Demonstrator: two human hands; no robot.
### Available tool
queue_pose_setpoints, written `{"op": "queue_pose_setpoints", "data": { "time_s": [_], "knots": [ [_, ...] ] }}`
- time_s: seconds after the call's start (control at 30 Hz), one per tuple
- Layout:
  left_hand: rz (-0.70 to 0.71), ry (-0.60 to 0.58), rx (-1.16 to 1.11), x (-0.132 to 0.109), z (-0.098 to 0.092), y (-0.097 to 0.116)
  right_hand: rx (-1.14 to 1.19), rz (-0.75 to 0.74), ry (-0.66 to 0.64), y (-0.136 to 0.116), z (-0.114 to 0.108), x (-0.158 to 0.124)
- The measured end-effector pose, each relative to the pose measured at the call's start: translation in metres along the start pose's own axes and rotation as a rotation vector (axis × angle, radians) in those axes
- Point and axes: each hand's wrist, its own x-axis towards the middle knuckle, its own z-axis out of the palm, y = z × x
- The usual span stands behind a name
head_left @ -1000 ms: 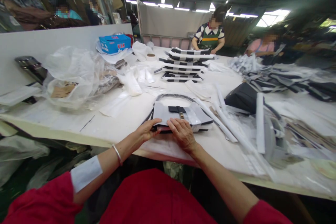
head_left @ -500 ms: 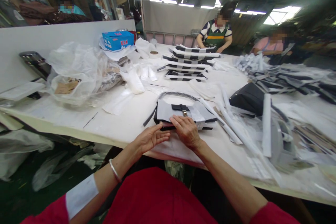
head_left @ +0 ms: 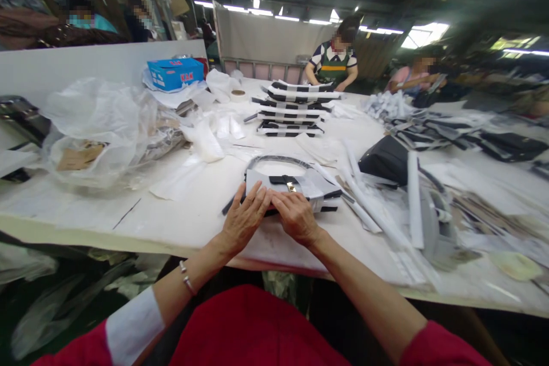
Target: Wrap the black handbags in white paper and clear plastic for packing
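Observation:
A black handbag (head_left: 318, 186) lies before me on the table, its flap covered by a pale grey-white sheet. Its wrapped handle (head_left: 281, 158) arches toward the far side, and a gold clasp (head_left: 291, 187) sits on a black strap at the flap's middle. My left hand (head_left: 246, 218) rests on the flap's left front with fingers stretched out flat. Beside it, my right hand (head_left: 297, 217) has its bent fingers over the flap's front edge below the clasp, holding it. The fingertips of both hands nearly meet; the right thumb is mostly hidden.
Behind the bag stands a stack of wrapped bags (head_left: 295, 108). Clear plastic bags (head_left: 98, 120) and a blue box (head_left: 175, 73) are at left. White rolled strips (head_left: 377, 223), a black bag (head_left: 384, 160) and scraps lie at right. A co-worker (head_left: 334, 60) stands across the table.
My left hand has moved from beside the bag's front onto the flap, fingers now pointing forward. My right hand stays on the flap edge. The view has swung slightly right.

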Motion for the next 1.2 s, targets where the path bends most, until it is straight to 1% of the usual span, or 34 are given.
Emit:
{"op": "queue_pose_setpoints", "data": {
  "time_s": [0.13, 0.23, 0.4, 0.63, 0.77, 0.97, 1.07, 1.2],
  "knots": [
    [0.008, 0.043, 0.005, 0.005, 0.010, -0.012, 0.006, 0.022, 0.006, -0.001, 0.002, 0.001],
    [-0.004, 0.060, 0.020, 0.002, 0.013, -0.016, 0.032, 0.043, 0.005, -0.005, 0.007, 0.000],
    [0.035, 0.070, 0.098, -0.005, 0.019, -0.019, 0.059, 0.077, 0.009, -0.012, 0.012, -0.004],
    [0.121, 0.128, 0.147, -0.026, 0.038, -0.017, 0.057, 0.124, 0.041, -0.028, 0.024, -0.028],
    [0.128, 0.165, 0.156, -0.035, 0.044, -0.016, 0.059, 0.153, 0.051, -0.035, 0.031, -0.039],
    [0.206, 0.285, 0.217, -0.035, 0.043, -0.016, 0.076, 0.154, 0.037, -0.035, 0.031, -0.038],
    [0.173, 0.274, 0.249, -0.037, 0.036, -0.006, 0.067, 0.153, 0.046, -0.035, 0.029, -0.037],
    [0.109, 0.236, 0.273, -0.031, 0.017, 0.015, 0.065, 0.133, 0.066, -0.035, 0.030, -0.036]
  ]
}}
